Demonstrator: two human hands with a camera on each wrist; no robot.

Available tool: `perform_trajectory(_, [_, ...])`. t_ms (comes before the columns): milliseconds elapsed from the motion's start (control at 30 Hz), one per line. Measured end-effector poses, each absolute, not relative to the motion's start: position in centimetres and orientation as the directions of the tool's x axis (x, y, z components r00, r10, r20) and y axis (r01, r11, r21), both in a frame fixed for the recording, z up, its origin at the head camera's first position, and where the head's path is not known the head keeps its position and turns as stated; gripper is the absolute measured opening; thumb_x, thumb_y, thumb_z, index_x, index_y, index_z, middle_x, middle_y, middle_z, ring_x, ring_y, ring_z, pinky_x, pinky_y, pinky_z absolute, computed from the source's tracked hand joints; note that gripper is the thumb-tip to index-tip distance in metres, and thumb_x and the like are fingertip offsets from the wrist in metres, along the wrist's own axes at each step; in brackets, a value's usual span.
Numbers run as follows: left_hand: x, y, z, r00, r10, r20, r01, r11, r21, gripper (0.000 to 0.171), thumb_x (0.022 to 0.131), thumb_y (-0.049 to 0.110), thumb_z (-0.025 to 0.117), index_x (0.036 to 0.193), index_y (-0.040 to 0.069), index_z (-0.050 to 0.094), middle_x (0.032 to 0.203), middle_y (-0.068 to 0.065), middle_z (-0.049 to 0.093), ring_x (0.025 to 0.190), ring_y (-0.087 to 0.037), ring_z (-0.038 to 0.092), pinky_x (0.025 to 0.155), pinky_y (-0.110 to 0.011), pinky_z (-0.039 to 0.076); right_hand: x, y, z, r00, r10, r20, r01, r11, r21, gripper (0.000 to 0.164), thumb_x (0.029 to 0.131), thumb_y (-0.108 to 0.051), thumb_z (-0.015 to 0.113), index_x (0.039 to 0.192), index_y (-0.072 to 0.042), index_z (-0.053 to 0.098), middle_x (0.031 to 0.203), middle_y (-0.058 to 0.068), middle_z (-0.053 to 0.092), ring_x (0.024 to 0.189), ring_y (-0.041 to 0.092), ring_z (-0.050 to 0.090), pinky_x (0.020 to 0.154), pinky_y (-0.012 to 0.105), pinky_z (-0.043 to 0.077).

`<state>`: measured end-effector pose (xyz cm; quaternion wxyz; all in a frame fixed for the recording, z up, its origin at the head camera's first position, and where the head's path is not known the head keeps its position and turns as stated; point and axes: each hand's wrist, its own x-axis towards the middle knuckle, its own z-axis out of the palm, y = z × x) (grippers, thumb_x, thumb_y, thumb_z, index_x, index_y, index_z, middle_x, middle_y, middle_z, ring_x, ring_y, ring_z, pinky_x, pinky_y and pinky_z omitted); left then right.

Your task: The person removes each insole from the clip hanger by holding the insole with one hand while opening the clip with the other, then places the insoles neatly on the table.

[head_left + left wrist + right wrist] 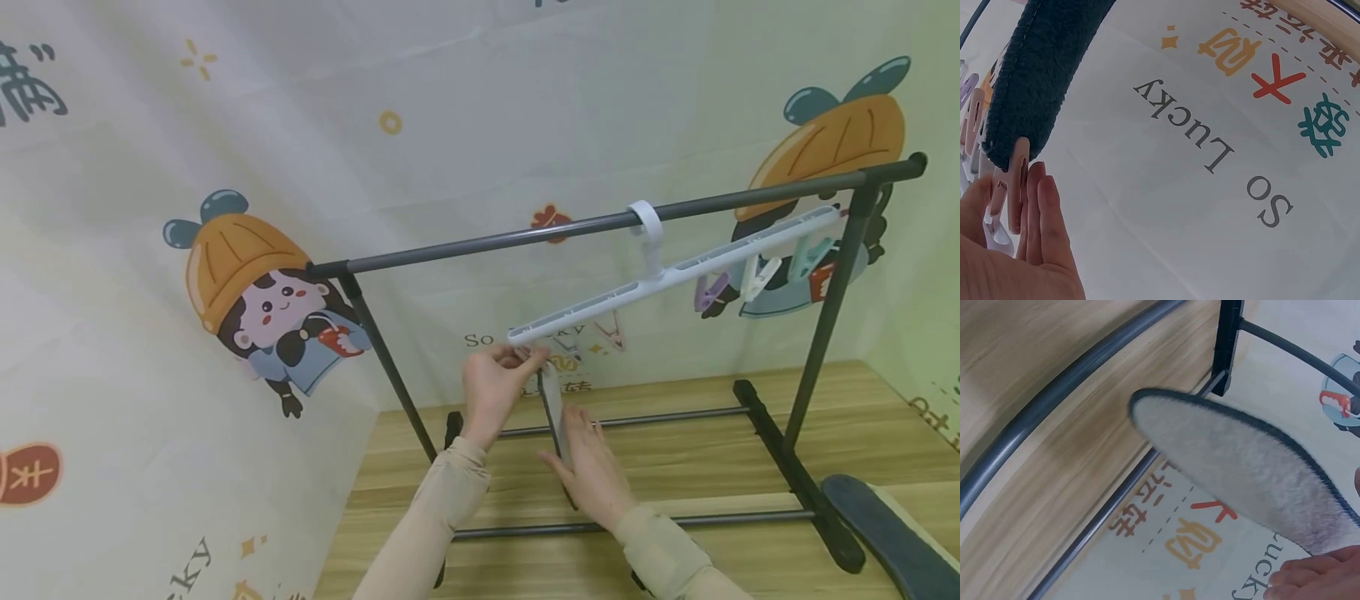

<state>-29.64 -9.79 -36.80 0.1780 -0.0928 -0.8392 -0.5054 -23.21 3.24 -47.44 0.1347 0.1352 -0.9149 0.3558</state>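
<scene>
An insole [553, 408], pale on one face and dark blue-green and fuzzy on the other [1047, 75], hangs from the near left end of a white clip hanger [585, 312]. A pink clothespin [1019, 181] bites the insole's end. My left hand [495, 387] has its thumb and fingers on either side of that clothespin, pinching it. Lower down, my right hand [592, 467] lies along the insole with straight fingers, thumb apart on the other side. The right wrist view shows the insole's pale face [1229, 450] beside those fingers [1316, 575].
The hanger hooks over the top bar [480, 243] of a dark metal rack on a wooden table [675, 467]. More clothespins [761, 279] hang along the hanger, purple, white and green. Another dark insole [885, 525] lies at the right. A printed cloth [450, 125] stands behind.
</scene>
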Motion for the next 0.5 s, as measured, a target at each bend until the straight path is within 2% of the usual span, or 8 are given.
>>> perform_trajectory(200, [-29.61,-9.70,-36.69,-0.913,-0.014,0.408,0.354,0.470,0.808,0.033,0.083,0.042,0.078,0.087,0.009,0.076,0.077,-0.003,0.077,0.050,-0.006,0.057,0.038,-0.018,0.028,-23.38,3.32,-47.94,-0.912,-0.139,0.385,-0.352,0.746,-0.566,0.075,0.096,-0.030,0.063,0.144,0.018,0.030,0.149,0.036,0.034,0.140,0.049,0.034,0.116,0.057,0.027])
perform_trajectory(333, [-29.63,-9.66,-36.65,-0.912,-0.007,0.410,0.362,0.457,0.812,0.033,0.083,0.042,0.078,0.087,0.009,0.076,0.078,-0.003,0.077,0.051,-0.006,0.057,0.038,-0.018,0.027,-23.54,3.33,-48.20,-0.902,-0.135,0.409,-0.363,0.750,-0.553,0.066,0.099,-0.022,0.059,0.143,0.019,0.031,0.146,0.038,0.037,0.138,0.049,0.037,0.116,0.056,0.028])
perform_trajectory(500, [-29.59,-9.59,-36.66,-0.908,-0.004,0.420,0.372,0.454,0.809,0.030,0.085,0.037,0.077,0.089,0.008,0.076,0.081,-0.006,0.077,0.062,-0.012,0.070,0.039,-0.018,0.033,-23.54,3.28,-48.38,-0.902,-0.124,0.413,-0.359,0.746,-0.561,0.057,0.102,-0.017,0.054,0.142,0.018,0.034,0.146,0.036,0.039,0.138,0.048,0.038,0.116,0.056,0.027])
